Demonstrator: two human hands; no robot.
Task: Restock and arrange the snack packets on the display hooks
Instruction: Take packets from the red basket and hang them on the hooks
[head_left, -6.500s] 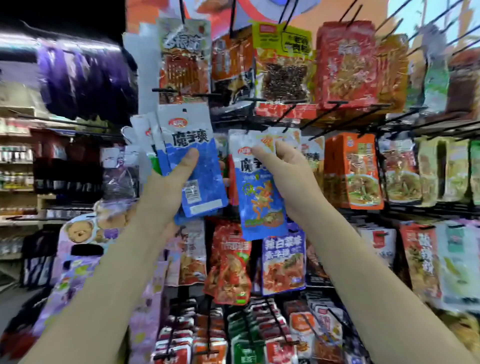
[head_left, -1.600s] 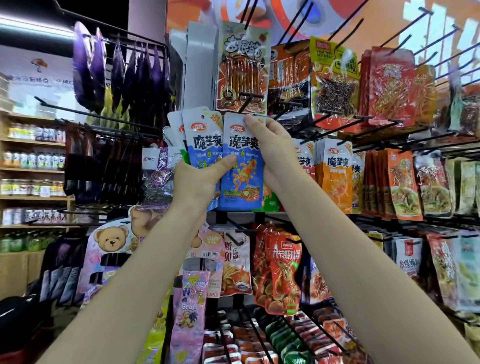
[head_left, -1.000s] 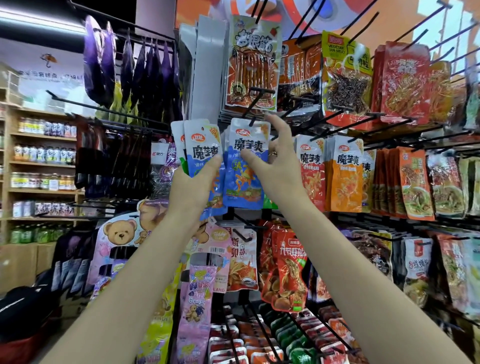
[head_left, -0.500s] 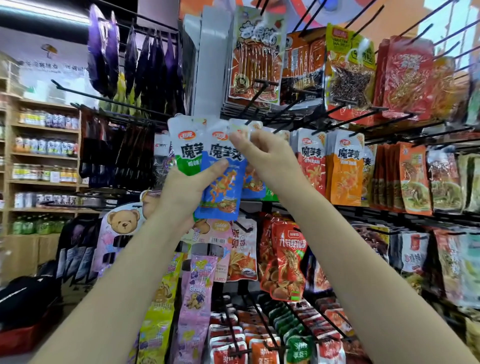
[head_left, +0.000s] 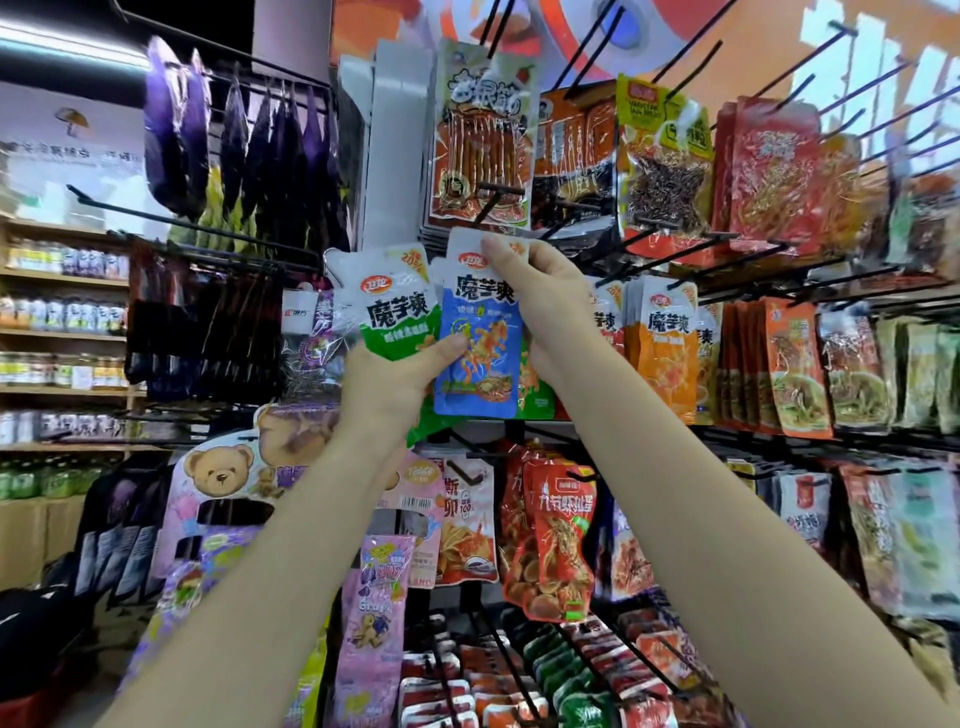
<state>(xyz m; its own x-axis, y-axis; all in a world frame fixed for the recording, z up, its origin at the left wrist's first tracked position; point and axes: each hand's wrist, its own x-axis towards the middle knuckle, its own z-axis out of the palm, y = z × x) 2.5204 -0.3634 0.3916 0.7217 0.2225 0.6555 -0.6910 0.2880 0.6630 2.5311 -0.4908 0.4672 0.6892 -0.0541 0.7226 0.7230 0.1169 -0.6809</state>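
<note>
My right hand (head_left: 540, 306) pinches the white top of a blue snack packet (head_left: 480, 353), held upright just below the tip of a black display hook (head_left: 491, 200). My left hand (head_left: 400, 379) grips a green snack packet (head_left: 392, 306) by its lower part, thumb across the front, with the blue packet's left edge beside the thumb. Both packets are raised in front of the hook rack. Orange and red packets of the same brand (head_left: 667, 343) hang on hooks to the right.
Black hooks jut out toward me across the rack, several bare at the upper right (head_left: 810, 57). Red packets (head_left: 561, 540) hang below my arms. Purple bags (head_left: 249, 140) hang at the upper left. Shelves of bottles (head_left: 57, 312) stand far left.
The stack in my left hand has thinned to a green packet in front. My right hand has drawn a blue packet off it and lifted it toward the hook above.
</note>
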